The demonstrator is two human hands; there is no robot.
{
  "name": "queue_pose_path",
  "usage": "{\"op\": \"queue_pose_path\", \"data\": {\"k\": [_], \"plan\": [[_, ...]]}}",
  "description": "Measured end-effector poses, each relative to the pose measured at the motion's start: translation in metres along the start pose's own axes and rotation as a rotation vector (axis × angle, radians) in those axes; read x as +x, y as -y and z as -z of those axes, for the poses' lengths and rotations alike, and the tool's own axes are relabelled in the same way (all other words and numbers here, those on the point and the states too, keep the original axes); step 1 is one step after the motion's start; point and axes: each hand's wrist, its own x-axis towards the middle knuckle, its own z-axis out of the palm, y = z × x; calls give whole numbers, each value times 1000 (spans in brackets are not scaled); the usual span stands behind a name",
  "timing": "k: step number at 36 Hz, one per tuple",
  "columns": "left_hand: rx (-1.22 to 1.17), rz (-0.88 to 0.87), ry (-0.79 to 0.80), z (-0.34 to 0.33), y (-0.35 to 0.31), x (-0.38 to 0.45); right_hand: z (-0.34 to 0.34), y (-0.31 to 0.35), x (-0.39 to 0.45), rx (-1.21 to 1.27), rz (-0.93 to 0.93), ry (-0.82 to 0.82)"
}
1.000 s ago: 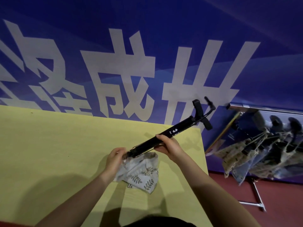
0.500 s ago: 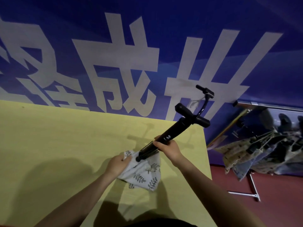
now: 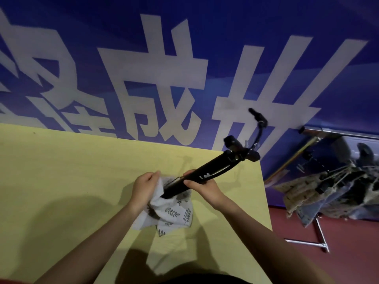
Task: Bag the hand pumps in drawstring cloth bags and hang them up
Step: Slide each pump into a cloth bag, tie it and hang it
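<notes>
Pump [image 3: 207,175] tip now deeper in bag [image 3: 172,212], right hand [image 3: 202,186] gripping barrel, left hand [image 3: 144,185] fingers pinching mouth; next, push farther.

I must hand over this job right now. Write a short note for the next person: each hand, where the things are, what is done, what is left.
Left hand: holds the bag mouth open.
Right hand: grips the pump barrel, pump tilted, lower end just inside the bag mouth.
Both are above the yellow table.
Done: several bagged pumps hang on the rack at right.
Left: push the pump fully in, pull the drawstring, hang it on the rack.
</notes>
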Motion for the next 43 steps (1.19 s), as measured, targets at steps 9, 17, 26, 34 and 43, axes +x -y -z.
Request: {"op": "queue_pose_path", "data": {"k": [9,17,26,34,43], "plan": [[-471,227,240,12,-40,-10,-26,0,-20,-143,23,128],[-823,207,230,6,-99,-43,-32,3,-31,-622,141,176],[-678,179,-87,17,-94,-50,-35,-5,-52,-694,272,56],[-406,-57,-41,21,-87,-64,-41,-11,-59,-737,296,198],[-427,24,-130,34,-81,-55,-2,5,-48,-386,354,-265]]}}
